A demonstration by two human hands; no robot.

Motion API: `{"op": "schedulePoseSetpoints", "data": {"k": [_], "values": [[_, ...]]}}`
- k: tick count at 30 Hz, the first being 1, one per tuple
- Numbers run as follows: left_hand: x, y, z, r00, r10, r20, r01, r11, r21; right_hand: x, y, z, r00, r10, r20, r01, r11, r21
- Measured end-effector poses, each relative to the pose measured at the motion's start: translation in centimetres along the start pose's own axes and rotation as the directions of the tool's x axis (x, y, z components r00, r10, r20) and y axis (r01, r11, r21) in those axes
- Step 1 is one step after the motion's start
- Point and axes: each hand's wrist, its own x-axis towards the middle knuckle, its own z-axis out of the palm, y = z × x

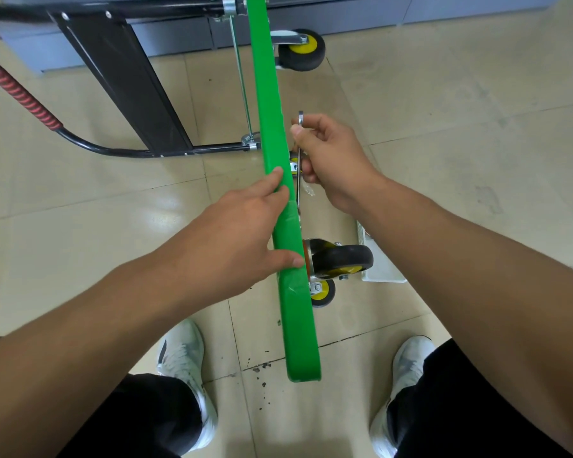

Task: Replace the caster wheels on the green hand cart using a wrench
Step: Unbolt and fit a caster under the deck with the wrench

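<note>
Pale beige floor tiles (460, 153) spread under everything, with a grey cabinet base (179, 38) along the far side. The fingers (306, 175) and thumb of the right hand (334, 160) are curled tight round a slim metal wrench (299, 190), which stands nearly upright just beside the deck, its ring end poking out above the thumb. Whether its lower end sits on a bolt cannot be told. The left hand (242, 233) lies on the green hand cart (272, 104), fingers straight and slightly spread over the deck's upper edge, thumb pressed against the rim lower down. The cart is tipped on its side, so the deck shows edge-on as a long green strip running from the top of the view down to between the person's white shoes (182, 358). Its folded black handle (90, 145), with a red ribbed grip (24, 97), lies on the floor to the left. On the right of the deck, the near caster (341, 259), black with a yellow hub, juts out just below the left thumb, a smaller caster (323, 292) sits right under it, and the far caster (300, 49) is up near the cabinet. A white box (382, 264) lies behind the near caster
</note>
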Motion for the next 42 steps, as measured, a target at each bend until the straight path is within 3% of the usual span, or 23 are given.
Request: {"op": "schedulePoseSetpoints", "data": {"k": [12,20,32,42], "values": [[-0.1,0.0,-0.1,1.000,-0.021,0.005,0.021,1.000,-0.017,2.3,2.5,1.0,0.955,0.295,0.017,-0.295,0.950,0.098],[-0.3,0.3,-0.3,0.999,-0.038,0.016,0.038,0.998,-0.048,2.4,3.2,1.3,0.928,0.372,0.027,-0.373,0.927,0.047],[-0.3,0.3,-0.4,1.000,-0.022,0.011,0.022,0.999,-0.050,2.7,3.5,0.9,0.925,0.378,-0.037,-0.379,0.925,-0.003],[-0.3,0.3,-0.5,0.999,-0.027,0.019,0.028,0.999,-0.040,2.5,3.3,1.1,0.989,0.148,0.001,-0.143,0.958,-0.247]]}}
